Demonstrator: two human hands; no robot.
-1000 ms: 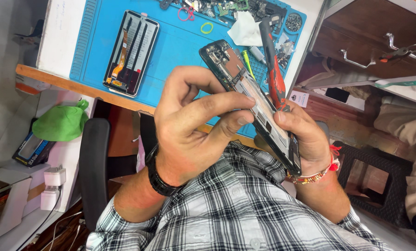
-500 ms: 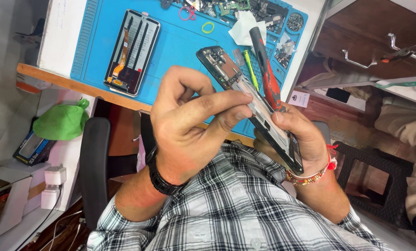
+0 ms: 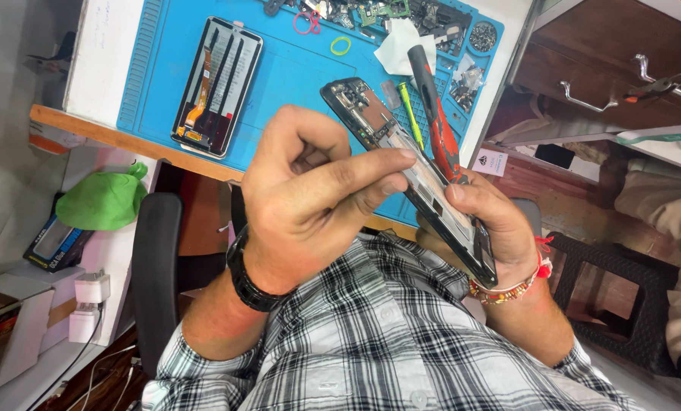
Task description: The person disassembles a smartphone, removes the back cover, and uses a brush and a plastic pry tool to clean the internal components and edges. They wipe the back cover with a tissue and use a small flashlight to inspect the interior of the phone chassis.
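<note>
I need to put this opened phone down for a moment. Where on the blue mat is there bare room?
The blue mat is bare between the detached screen panel and the opened phone. The far edge is crowded: rubber bands, loose parts, white cloth, screw dish.

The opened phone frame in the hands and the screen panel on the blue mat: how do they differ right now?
The opened phone frame is held tilted in the air between the left hand and right hand; the screen panel lies flat on the blue mat, untouched. The frame shows bare inner parts; the panel shows orange flex cable. Both are long, dark rectangles.
</note>
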